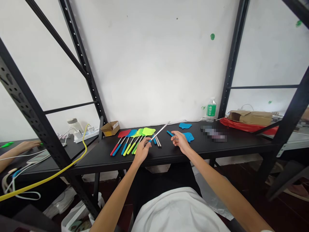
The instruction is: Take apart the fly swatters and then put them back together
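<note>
My left hand (143, 149) is closed on a slim metal rod (160, 131), which slants up to the right and shows a bit of blue by the fingers. A blue handle (170, 133) pokes out from the bent fingers of my right hand (180, 141); its other end is hidden. Beside that hand lies a blue fly swatter head (189, 137), with another blue head (185, 126) farther back. To the left, several fly swatters (130, 141) in red, blue, yellow and green lie in a row. More metal rods (158, 141) rest between my hands.
A small cardboard box (110, 129) stands behind the swatters. At the back right are a water bottle (211, 110) and a blurred patch (214, 133). Black rack posts (79, 58) flank the black table (96, 158). A yellow cable (60, 172) crosses left, near another person's hand (30, 145).
</note>
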Tool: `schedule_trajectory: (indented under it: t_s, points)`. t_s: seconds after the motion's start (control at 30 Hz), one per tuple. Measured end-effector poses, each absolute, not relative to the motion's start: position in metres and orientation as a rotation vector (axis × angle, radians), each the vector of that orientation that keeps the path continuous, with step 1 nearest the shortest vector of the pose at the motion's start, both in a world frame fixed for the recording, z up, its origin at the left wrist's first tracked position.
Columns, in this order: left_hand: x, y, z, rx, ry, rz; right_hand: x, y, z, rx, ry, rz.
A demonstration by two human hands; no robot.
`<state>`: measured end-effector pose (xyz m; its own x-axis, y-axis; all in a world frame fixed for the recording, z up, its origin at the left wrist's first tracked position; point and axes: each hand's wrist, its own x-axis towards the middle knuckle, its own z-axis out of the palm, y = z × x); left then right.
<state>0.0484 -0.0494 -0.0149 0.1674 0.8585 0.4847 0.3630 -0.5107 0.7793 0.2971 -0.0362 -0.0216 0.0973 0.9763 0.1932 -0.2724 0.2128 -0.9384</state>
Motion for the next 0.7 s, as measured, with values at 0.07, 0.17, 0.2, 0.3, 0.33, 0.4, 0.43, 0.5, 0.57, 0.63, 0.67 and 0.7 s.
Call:
schedule_trajectory:
  t_s: [0.07, 0.17, 0.2, 0.3, 0.33, 0.4, 0.43, 0.5, 0.57, 0.63, 0.67, 0.7]
  points:
    - [0.048, -0.0494, -0.012, 1.792, 1.053, 1.367, 0.296, -0.0365, -0.0219, -0.894, -1.076, 1.131]
    - [0.0463, -0.049, -0.0089, 1.55, 0.939, 1.419, 0.2953, -0.0354, -0.0235, -0.904, -1.116, 1.129]
    - [0.0453, -0.0486, -0.0084, 1.486, 0.915, 1.434, 0.2954, -0.0348, -0.0242, -0.906, -1.123, 1.127]
    - [0.0418, -0.0466, -0.0085, 1.339, 0.829, 1.483, 0.2961, -0.0326, -0.0262, -0.911, -1.132, 1.121]
    - [0.0408, -0.0459, -0.0087, 1.305, 0.797, 1.504, 0.2962, -0.032, -0.0268, -0.913, -1.134, 1.119]
    - [0.0395, -0.0452, -0.0089, 1.261, 0.75, 1.543, 0.2964, -0.0311, -0.0277, -0.915, -1.14, 1.116]
    - [0.0393, -0.0452, -0.0089, 1.249, 0.74, 1.557, 0.2963, -0.0307, -0.0281, -0.914, -1.142, 1.115]
    - [0.0394, -0.0455, -0.0088, 1.238, 0.739, 1.576, 0.2962, -0.0302, -0.0286, -0.915, -1.145, 1.113]
    - [0.0398, -0.0459, -0.009, 1.226, 0.74, 1.595, 0.2962, -0.0298, -0.0289, -0.916, -1.149, 1.113]
    - [0.0401, -0.0459, -0.0097, 1.214, 0.742, 1.608, 0.2963, -0.0294, -0.029, -0.914, -1.154, 1.114]
    - [0.0401, -0.0458, -0.0102, 1.21, 0.742, 1.614, 0.2965, -0.0293, -0.0291, -0.912, -1.156, 1.115]
    - [0.04, -0.0455, -0.0108, 1.206, 0.743, 1.618, 0.2968, -0.0292, -0.0291, -0.91, -1.159, 1.117]
